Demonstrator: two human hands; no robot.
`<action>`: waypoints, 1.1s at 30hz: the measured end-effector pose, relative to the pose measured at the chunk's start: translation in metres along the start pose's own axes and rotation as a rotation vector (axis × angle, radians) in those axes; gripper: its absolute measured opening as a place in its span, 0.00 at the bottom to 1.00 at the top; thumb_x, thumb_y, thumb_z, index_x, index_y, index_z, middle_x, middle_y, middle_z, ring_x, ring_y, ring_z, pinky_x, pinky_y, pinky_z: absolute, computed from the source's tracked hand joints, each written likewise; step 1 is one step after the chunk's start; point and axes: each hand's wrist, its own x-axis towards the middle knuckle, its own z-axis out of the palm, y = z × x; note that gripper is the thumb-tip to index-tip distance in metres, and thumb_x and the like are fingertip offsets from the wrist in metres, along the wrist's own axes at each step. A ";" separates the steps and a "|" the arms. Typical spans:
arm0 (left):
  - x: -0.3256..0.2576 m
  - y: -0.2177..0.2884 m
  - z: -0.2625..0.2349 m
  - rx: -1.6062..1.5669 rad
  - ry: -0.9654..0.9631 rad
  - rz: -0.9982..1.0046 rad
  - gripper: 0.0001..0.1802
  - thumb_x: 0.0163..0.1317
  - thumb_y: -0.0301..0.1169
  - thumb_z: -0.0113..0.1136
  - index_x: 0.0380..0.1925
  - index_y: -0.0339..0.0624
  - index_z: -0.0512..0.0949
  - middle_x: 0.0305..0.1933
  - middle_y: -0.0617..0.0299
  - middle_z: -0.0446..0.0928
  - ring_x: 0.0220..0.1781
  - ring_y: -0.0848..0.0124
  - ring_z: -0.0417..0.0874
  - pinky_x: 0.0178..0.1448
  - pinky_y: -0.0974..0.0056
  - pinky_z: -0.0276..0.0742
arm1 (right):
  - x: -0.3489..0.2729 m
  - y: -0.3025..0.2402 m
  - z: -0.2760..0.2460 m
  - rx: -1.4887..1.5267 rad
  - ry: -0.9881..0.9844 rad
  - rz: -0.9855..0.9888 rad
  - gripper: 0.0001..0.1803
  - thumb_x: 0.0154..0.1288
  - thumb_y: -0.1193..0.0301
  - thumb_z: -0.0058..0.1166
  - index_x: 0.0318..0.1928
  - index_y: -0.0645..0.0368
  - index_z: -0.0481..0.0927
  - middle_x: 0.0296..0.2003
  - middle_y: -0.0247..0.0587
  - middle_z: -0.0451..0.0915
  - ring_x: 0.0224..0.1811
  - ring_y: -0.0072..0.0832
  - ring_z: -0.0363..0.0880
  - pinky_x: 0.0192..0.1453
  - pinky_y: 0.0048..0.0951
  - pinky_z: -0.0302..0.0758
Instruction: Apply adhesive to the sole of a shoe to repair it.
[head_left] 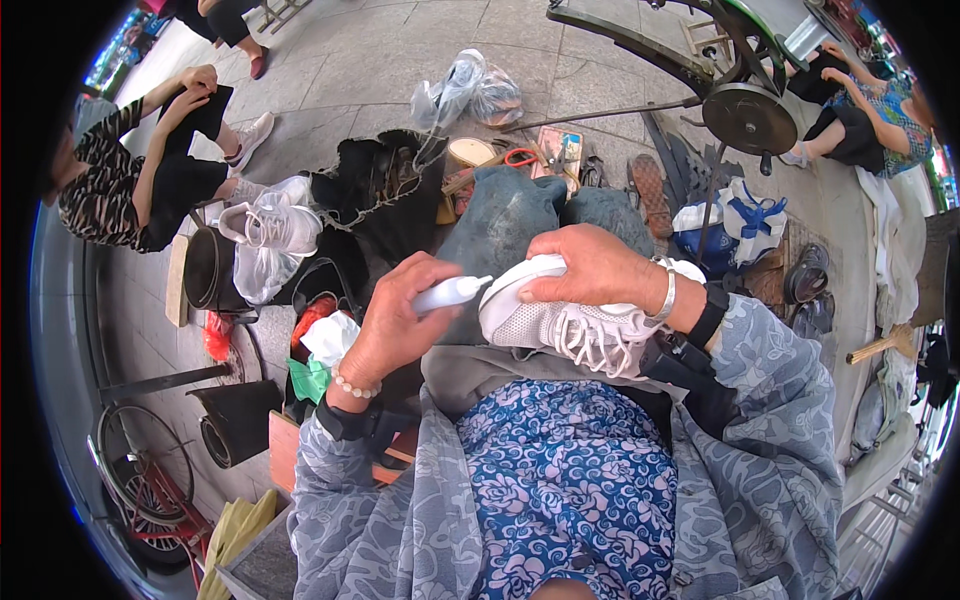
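Note:
A white squeeze bottle [447, 293] with a narrow nozzle lies in my left hand [385, 320], its fingers wrapped round it. The nozzle points at the toe of a white mesh sneaker [530, 325] and is very near the edge of its sole; I cannot tell whether they touch. My right hand [600, 268] grips the sneaker over its sole, fingers near the toe. The shoe is tilted over my lap, its laces [595, 340] hanging toward me. Dark worn cloth [500, 215] covers my knees beyond the shoe.
Another pair of white shoes [270, 225] rests on a plastic bag at the left. Ahead stand a hand-cranked machine [750, 115], tools and a brown shoe sole [651, 195]. Dark shoes [806, 273] lie at the right. One person [140, 180] sits at left, another [880, 130] at right.

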 end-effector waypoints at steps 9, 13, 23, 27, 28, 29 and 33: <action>0.011 -0.004 0.002 0.063 -0.011 0.008 0.13 0.45 0.19 0.66 0.34 0.36 0.80 0.34 0.58 0.80 0.36 0.67 0.81 0.39 0.67 0.74 | -0.002 0.003 0.001 -0.041 0.000 -0.035 0.26 0.51 0.51 0.64 0.43 0.58 0.80 0.33 0.48 0.81 0.38 0.44 0.81 0.41 0.39 0.74; 0.008 -0.004 0.002 0.073 0.030 0.000 0.14 0.45 0.18 0.64 0.35 0.36 0.79 0.33 0.55 0.78 0.35 0.60 0.81 0.38 0.63 0.75 | -0.006 0.009 0.003 -0.082 0.163 -0.318 0.32 0.50 0.49 0.66 0.49 0.58 0.77 0.36 0.48 0.81 0.41 0.42 0.82 0.43 0.36 0.75; -0.018 -0.009 -0.009 0.048 -0.006 -0.011 0.15 0.45 0.17 0.64 0.37 0.36 0.79 0.35 0.55 0.79 0.37 0.59 0.82 0.40 0.64 0.76 | -0.002 -0.004 0.002 -0.045 0.004 -0.046 0.26 0.53 0.50 0.65 0.45 0.56 0.79 0.35 0.45 0.82 0.40 0.39 0.82 0.44 0.34 0.75; -0.024 -0.011 -0.005 0.046 0.007 -0.049 0.16 0.44 0.18 0.66 0.37 0.37 0.79 0.34 0.56 0.79 0.36 0.62 0.81 0.40 0.64 0.74 | -0.001 -0.005 0.000 -0.031 -0.016 -0.027 0.22 0.54 0.54 0.65 0.43 0.55 0.79 0.34 0.43 0.82 0.38 0.38 0.82 0.43 0.33 0.75; -0.024 -0.010 -0.005 0.047 0.006 -0.050 0.16 0.44 0.18 0.66 0.37 0.37 0.79 0.34 0.56 0.79 0.36 0.62 0.81 0.40 0.64 0.74 | -0.001 -0.006 0.000 -0.037 -0.019 -0.012 0.22 0.54 0.55 0.64 0.43 0.55 0.79 0.33 0.43 0.82 0.37 0.38 0.82 0.42 0.33 0.75; -0.025 -0.009 -0.004 0.047 0.004 -0.054 0.16 0.44 0.18 0.66 0.37 0.37 0.79 0.34 0.56 0.79 0.36 0.62 0.81 0.40 0.64 0.74 | -0.001 -0.005 -0.001 -0.035 -0.018 -0.011 0.22 0.54 0.55 0.64 0.43 0.55 0.79 0.33 0.43 0.82 0.37 0.38 0.82 0.42 0.33 0.75; -0.028 -0.006 0.000 0.058 0.022 -0.065 0.16 0.44 0.19 0.67 0.37 0.37 0.79 0.34 0.56 0.79 0.35 0.62 0.81 0.40 0.65 0.74 | -0.003 0.002 0.003 -0.009 0.085 -0.221 0.28 0.51 0.52 0.67 0.47 0.55 0.79 0.42 0.45 0.78 0.45 0.40 0.79 0.47 0.35 0.73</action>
